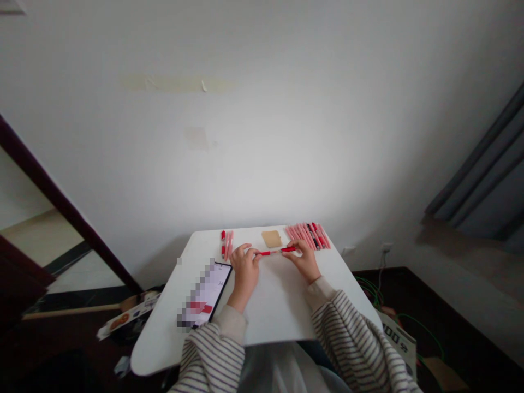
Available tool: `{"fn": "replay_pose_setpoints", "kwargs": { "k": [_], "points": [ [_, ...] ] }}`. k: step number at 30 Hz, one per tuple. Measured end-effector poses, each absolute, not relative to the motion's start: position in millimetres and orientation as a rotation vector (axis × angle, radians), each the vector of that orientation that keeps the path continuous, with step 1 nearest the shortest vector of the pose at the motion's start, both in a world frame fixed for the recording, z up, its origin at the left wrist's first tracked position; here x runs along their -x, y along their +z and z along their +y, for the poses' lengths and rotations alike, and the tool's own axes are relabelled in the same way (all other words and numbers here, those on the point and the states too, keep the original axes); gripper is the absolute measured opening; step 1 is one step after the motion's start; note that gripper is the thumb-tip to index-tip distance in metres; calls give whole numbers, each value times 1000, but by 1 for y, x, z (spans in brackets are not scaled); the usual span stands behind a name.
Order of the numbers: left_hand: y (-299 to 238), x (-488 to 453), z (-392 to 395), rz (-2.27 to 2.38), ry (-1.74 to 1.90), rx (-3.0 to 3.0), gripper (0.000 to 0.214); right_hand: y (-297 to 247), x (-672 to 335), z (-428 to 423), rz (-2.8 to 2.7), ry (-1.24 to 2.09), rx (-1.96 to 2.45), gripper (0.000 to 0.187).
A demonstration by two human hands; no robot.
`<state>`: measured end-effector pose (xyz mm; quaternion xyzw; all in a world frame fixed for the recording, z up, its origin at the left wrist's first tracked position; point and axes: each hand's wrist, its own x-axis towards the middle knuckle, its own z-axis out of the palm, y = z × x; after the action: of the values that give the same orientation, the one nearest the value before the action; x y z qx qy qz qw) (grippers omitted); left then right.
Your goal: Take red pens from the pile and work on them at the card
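Observation:
Above the middle of the white table, a red pen lies level between my two hands. My left hand is closed in a pinch on its left end. Between the fingers of my right hand is a red cap-like piece at the pen's right end. A thin, pale stretch shows between the two red parts; I cannot tell whether they are joined. Just behind the pen lies a tan, squarish pad.
A row of pink-red pens, with a few darker ones among them, lies at the back right. A capped red pen and pale pink sticks are at the back left. A phone lies left of my left forearm. A wall stands behind the table.

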<state>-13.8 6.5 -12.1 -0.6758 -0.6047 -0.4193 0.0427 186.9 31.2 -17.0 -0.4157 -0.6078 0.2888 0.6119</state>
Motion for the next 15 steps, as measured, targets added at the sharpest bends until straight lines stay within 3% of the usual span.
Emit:
{"fn": "replay_pose_setpoints", "kwargs": {
  "k": [8, 15],
  "points": [
    [-12, 11, 3, -1835, -1239, 2214, 13, -11, -181, 28, -818, 1409, 576, 30],
    [-19, 6, 1, -1937, -1027, 2366, 32, -4, -192, 30, -609, 1497, 401, 29]
  ]
}}
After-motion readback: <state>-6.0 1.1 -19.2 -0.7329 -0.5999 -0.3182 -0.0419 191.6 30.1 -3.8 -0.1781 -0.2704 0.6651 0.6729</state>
